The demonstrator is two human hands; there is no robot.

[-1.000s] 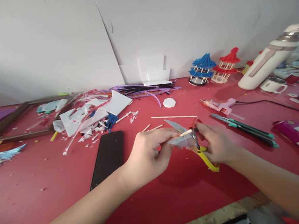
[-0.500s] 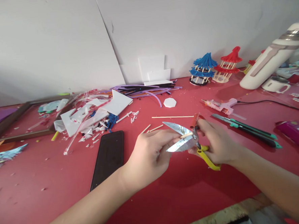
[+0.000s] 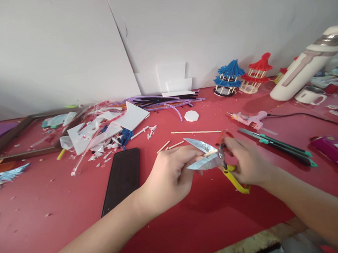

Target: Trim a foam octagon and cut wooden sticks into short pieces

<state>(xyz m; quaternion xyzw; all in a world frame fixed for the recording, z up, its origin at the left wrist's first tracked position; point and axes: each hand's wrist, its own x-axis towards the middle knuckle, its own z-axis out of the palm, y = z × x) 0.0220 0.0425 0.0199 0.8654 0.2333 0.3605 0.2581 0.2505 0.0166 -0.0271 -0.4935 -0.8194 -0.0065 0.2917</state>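
My left hand [image 3: 171, 170] is closed, pinching a thin wooden stick [image 3: 210, 153] whose end pokes out toward the right. Around that end, the blades of the scissors [image 3: 205, 163] are spread, with the stick between them near the pivot. Fingers of my right hand [image 3: 245, 160] wrap the scissors' handles, one red and one yellow. Just beyond the hands a long wooden stick [image 3: 195, 132] lies on the red table [image 3: 170, 233]. Short cut sticks [image 3: 176, 144] rest behind my left hand, beside a white octagonal piece [image 3: 191, 116] farther back.
A black phone [image 3: 122, 179] lies left of my left hand. To the right are a cutter knife [image 3: 276, 146], a pink glue gun [image 3: 250, 119] and a leaning white flask [image 3: 303, 68]. Blue [image 3: 229, 77] and red [image 3: 257, 73] pagoda models stand behind. White scraps [image 3: 100, 132] pile up at left.
The scissor blades have turned slightly and still stand apart around the stick. Less of the stick's end shows between them than a second ago. Both hands have barely moved.
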